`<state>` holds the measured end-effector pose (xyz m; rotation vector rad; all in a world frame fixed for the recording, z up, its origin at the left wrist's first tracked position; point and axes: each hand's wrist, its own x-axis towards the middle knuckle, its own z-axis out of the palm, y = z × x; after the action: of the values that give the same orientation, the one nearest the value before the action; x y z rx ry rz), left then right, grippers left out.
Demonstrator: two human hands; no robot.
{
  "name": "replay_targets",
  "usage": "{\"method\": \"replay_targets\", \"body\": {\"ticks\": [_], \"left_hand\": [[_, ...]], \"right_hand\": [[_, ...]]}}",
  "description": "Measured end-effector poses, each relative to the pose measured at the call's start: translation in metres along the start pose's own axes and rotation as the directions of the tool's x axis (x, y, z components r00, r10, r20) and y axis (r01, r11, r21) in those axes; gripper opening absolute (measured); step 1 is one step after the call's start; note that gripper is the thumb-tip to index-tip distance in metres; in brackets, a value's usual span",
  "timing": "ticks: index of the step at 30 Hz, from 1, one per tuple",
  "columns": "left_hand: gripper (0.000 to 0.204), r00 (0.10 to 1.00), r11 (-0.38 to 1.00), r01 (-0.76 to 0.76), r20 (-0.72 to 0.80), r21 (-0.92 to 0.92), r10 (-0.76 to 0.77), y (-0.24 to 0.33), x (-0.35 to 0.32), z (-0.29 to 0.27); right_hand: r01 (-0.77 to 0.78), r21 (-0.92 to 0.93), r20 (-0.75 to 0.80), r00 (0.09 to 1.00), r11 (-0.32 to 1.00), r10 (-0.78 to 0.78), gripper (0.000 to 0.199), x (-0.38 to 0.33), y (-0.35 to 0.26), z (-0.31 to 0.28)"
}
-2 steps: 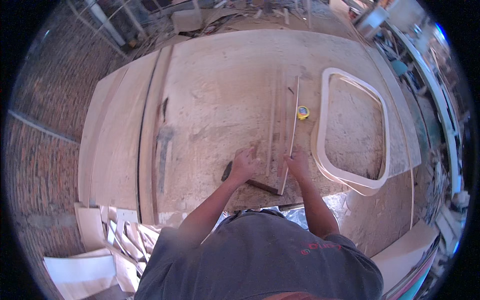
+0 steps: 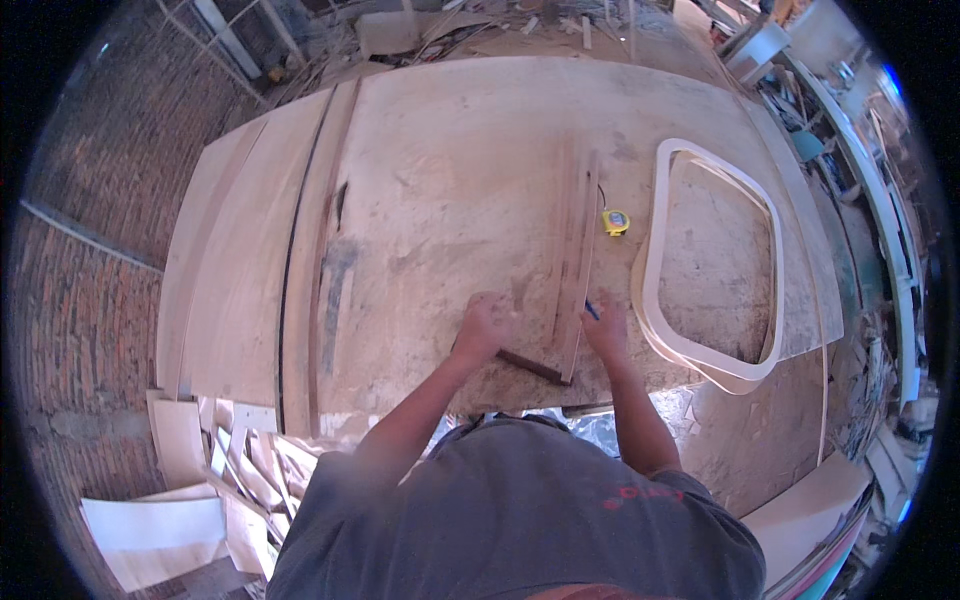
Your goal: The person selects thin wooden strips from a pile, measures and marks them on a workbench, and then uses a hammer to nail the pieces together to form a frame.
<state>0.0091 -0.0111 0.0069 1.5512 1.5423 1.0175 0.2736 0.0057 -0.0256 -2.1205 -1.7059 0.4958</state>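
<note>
An L-shaped wooden square lies on the large plywood sheet, its long thin blade (image 2: 583, 265) pointing away from me and its short dark bar (image 2: 530, 366) along the near side. My left hand (image 2: 487, 325) is closed over the dark bar, with part of the bar hidden beneath it. Right of the blade's near half, my right hand (image 2: 608, 330) pinches a blue pen (image 2: 592, 310), its tip close to the blade's edge. Beside the blade's far half rests a yellow tape measure (image 2: 615, 222).
Pale rounded frames (image 2: 650, 250) lie stacked at the right of the plywood sheet (image 2: 430, 200). Long strips (image 2: 325, 200) run along its left part. Offcuts (image 2: 160, 535) lean at the lower left by a brick wall (image 2: 90, 350). More scraps lie beyond the far edge.
The square's blade, seen mostly edge-on before, now shows its flat face. The blue pen has come into sight in my right hand. The whole view has shifted slightly.
</note>
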Motion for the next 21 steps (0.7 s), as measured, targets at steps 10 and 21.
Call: {"method": "replay_targets", "body": {"ticks": [10, 21], "left_hand": [[0.020, 0.940, 0.969, 0.149, -0.331, 0.199, -0.077, -0.131, -0.130, -0.206], [0.027, 0.482, 0.843, 0.537, -0.810, -0.027, -0.333, -0.124, -0.279, -0.384]], "right_hand": [[0.049, -0.184, 0.036, 0.998, 0.982, -0.043, 0.053, -0.099, -0.120, 0.058], [0.555, 0.165, -0.027, 0.829, 0.815, -0.559, 0.044, -0.082, -0.271, 0.093]]}}
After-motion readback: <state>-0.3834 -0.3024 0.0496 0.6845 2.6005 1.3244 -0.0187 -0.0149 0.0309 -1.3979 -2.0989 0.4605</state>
